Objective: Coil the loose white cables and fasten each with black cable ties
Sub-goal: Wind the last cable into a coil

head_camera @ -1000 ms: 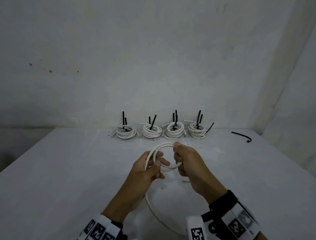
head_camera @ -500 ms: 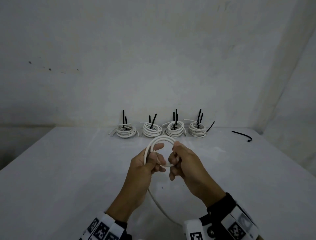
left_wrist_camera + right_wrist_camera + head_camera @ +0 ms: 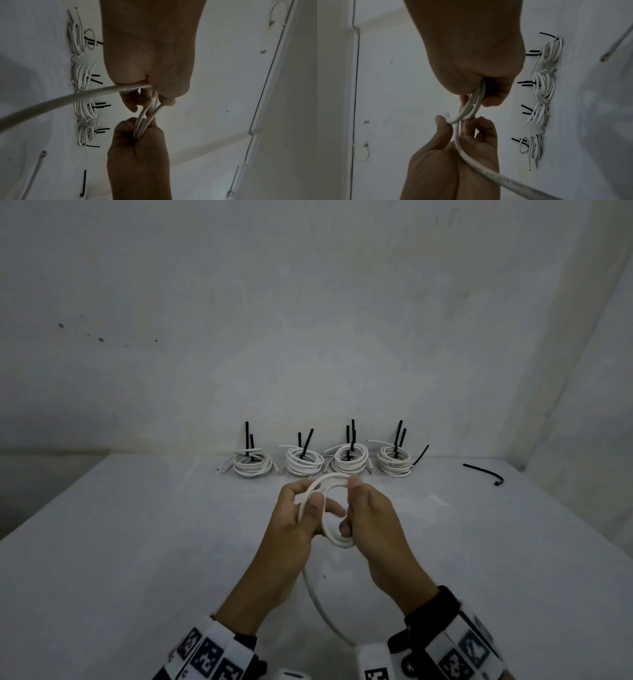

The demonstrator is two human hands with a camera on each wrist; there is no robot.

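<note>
The white cable [image 3: 337, 539] is wound into a small loop held up above the table [image 3: 120, 542], its loose tail dropping between the wrists toward the near edge. The left hand [image 3: 294, 525] pinches the loop's left side between thumb and curled fingers, while the right hand [image 3: 370, 518] has its fingers closed round the right side. Four tied coils [image 3: 351, 462] sit in a row at the wall, and a loose black cable tie [image 3: 484, 472] lies well off to the right.
</note>
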